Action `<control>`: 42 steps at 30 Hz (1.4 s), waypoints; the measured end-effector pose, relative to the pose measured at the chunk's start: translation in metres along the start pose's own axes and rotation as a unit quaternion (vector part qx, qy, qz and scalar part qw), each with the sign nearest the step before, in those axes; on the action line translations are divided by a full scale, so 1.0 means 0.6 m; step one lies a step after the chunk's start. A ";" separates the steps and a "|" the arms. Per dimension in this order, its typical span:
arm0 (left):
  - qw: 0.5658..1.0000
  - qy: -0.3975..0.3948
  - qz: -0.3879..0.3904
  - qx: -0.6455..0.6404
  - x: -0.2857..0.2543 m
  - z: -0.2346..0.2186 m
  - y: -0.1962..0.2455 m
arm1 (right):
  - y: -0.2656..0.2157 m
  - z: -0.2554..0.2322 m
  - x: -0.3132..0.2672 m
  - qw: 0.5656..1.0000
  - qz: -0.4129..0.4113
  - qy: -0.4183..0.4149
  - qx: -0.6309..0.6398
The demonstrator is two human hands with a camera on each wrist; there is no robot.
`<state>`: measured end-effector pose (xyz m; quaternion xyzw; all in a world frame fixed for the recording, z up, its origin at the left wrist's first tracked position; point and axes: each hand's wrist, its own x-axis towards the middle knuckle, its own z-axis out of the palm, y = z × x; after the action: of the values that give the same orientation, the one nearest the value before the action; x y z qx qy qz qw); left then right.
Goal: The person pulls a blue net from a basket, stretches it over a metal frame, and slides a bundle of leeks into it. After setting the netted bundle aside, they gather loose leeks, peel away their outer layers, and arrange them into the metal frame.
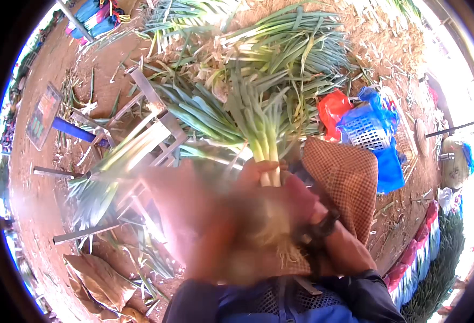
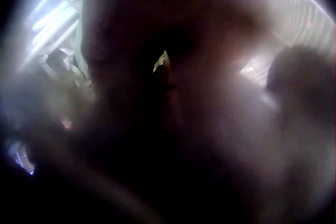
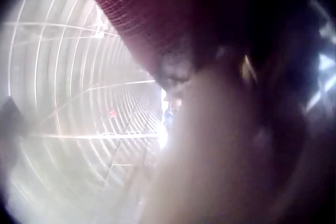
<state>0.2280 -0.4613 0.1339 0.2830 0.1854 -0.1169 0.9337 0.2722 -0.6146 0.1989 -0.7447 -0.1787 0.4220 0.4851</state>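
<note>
Blurred close to us, our right hand (image 1: 296, 196) wraps its fingers around the scallion bunch (image 1: 264, 145); left hand (image 1: 194, 215) too smeared to judge; no legible writing.

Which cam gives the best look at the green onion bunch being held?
Head view: the green onion bunch shows white stalks and fanned green leaves above the right hand. Both wrist views are blurred, too close; the bunch cannot be made out there.
</note>
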 end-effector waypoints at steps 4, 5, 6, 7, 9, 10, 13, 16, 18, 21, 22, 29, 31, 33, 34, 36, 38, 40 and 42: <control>0.999 0.020 0.031 -0.014 0.006 -0.025 -0.040 | -0.080 -0.082 0.027 0.945 0.004 -0.017 -0.325; 0.994 0.075 0.020 0.079 -0.010 -0.003 -0.033 | -0.107 -0.087 0.046 0.942 0.033 0.042 -0.331; 0.977 0.128 0.008 0.171 -0.018 0.011 -0.025 | -0.113 -0.090 0.078 0.943 0.012 0.065 -0.327; 0.967 0.106 0.008 0.231 -0.019 0.013 -0.021 | -0.112 -0.086 0.111 0.942 -0.008 0.087 -0.323; 0.975 0.099 0.018 0.196 -0.017 0.014 -0.027 | -0.102 -0.063 0.185 0.931 0.002 0.136 -0.339; 0.982 0.092 0.028 0.162 -0.019 0.013 -0.031 | -0.095 -0.056 0.218 0.931 0.003 0.132 -0.339; 0.952 0.086 0.051 0.288 -0.028 0.013 -0.021 | -0.062 -0.044 0.279 0.925 0.040 0.129 -0.356; 0.965 0.113 0.039 0.235 -0.023 0.012 -0.023 | -0.051 -0.048 0.278 0.953 0.004 0.136 -0.270; 0.968 0.125 0.047 0.210 -0.017 0.007 -0.018 | -0.064 -0.057 0.229 0.995 -0.083 0.056 0.025; 0.996 0.084 0.023 -0.029 -0.007 -0.015 0.007 | -0.062 -0.122 0.156 0.949 -0.246 0.082 0.177; 0.993 0.082 -0.014 -0.084 -0.017 0.000 0.028 | -0.063 -0.152 0.135 0.891 -0.219 0.035 0.395; 0.997 0.037 0.014 -0.073 0.024 -0.054 -0.013 | -0.120 -0.407 -0.144 0.860 -0.299 0.409 -0.058; 0.993 -0.002 -0.007 -0.121 0.033 -0.073 -0.013 | 0.008 -0.532 -0.257 0.856 -0.173 0.436 -0.217; 0.987 0.009 -0.015 -0.161 0.009 -0.047 0.012 | 0.044 -0.538 -0.304 0.868 0.073 0.449 -0.201; 0.980 0.024 -0.022 -0.198 -0.001 -0.038 0.023 | 0.010 -0.480 -0.302 0.702 0.230 0.484 -0.469; 0.976 0.003 -0.018 -0.217 0.001 -0.035 0.028 | -0.024 -0.409 -0.281 0.817 0.011 0.494 -0.299; 0.971 -0.023 -0.032 -0.238 0.007 -0.022 0.028 | -0.131 -0.263 -0.210 0.913 -0.035 0.395 -0.096; 0.983 -0.028 0.033 -0.181 0.031 -0.023 0.004 | -0.148 -0.172 -0.133 0.974 -0.014 0.210 -0.081; 0.985 -0.057 0.031 -0.158 0.035 -0.008 0.007 | -0.168 -0.089 -0.059 0.985 -0.005 0.050 -0.163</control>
<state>0.2472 -0.4576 0.1237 0.1302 0.1387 -0.0727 0.9790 0.3089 -0.6218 0.3123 -0.8329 -0.2244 0.3474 0.3679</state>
